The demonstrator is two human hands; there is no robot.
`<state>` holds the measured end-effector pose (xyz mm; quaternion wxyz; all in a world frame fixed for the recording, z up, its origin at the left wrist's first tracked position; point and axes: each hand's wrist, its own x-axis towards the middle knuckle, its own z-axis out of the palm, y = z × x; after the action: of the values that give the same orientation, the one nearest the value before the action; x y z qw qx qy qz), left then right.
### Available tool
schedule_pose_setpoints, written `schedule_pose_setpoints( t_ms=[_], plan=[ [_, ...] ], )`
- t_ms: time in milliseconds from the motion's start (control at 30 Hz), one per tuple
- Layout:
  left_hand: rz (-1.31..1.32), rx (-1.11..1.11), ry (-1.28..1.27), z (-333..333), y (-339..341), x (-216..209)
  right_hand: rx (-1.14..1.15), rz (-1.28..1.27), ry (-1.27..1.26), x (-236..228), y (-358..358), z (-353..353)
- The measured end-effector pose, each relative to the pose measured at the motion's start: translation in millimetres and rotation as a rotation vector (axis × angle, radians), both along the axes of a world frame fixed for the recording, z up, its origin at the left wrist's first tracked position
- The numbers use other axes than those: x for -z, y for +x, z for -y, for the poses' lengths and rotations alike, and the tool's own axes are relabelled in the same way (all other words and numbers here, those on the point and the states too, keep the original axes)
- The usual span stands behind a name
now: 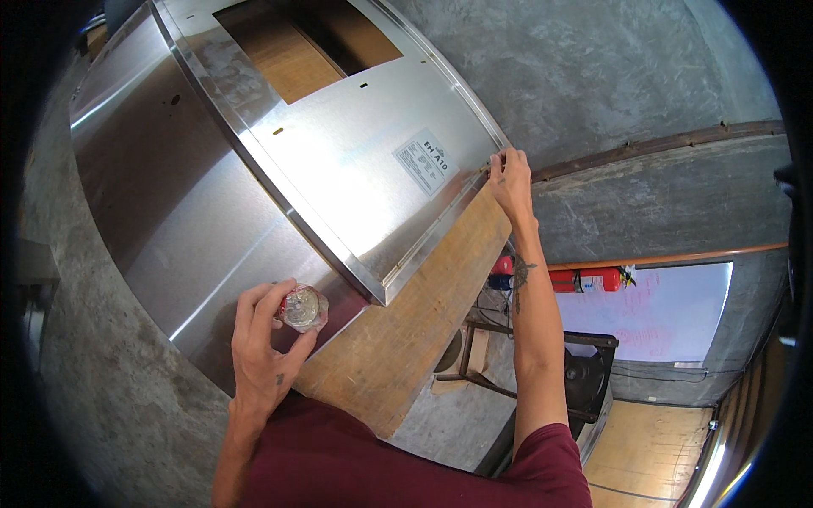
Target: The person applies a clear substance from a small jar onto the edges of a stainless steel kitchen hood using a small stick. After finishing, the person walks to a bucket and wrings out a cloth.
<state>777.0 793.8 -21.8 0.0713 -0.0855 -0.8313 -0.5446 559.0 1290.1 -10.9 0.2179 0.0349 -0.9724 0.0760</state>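
A large stainless steel housing (339, 161) lies in front of me, with a rectangular cutout in its upper panel and a printed label (426, 161) stuck on that panel. My left hand (264, 339) grips a small round object (303, 308), clear and shiny on top with red at its side, close to the housing's near corner. At the right end of the same panel, my right hand (511, 182) has its fingers pinched together at the corner. Whatever those fingers pinch is too small or hidden to make out.
The housing rests on a wooden tabletop (381, 364). To the right are a dark metal frame (593, 372), a red fire extinguisher (589, 280) and a whiteboard (652, 317) by the grey wall. Concrete floor (110, 389) shows at left.
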Motion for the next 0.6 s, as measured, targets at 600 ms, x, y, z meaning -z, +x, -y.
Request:
schedule_pose_setpoints(
  t_ms=[600],
  plan=[
    [-0.025,0.007,0.02,-10.3,0.0,-0.4,-0.179,0.043,-0.503,-98.4,140.1,196.8]
  ],
)
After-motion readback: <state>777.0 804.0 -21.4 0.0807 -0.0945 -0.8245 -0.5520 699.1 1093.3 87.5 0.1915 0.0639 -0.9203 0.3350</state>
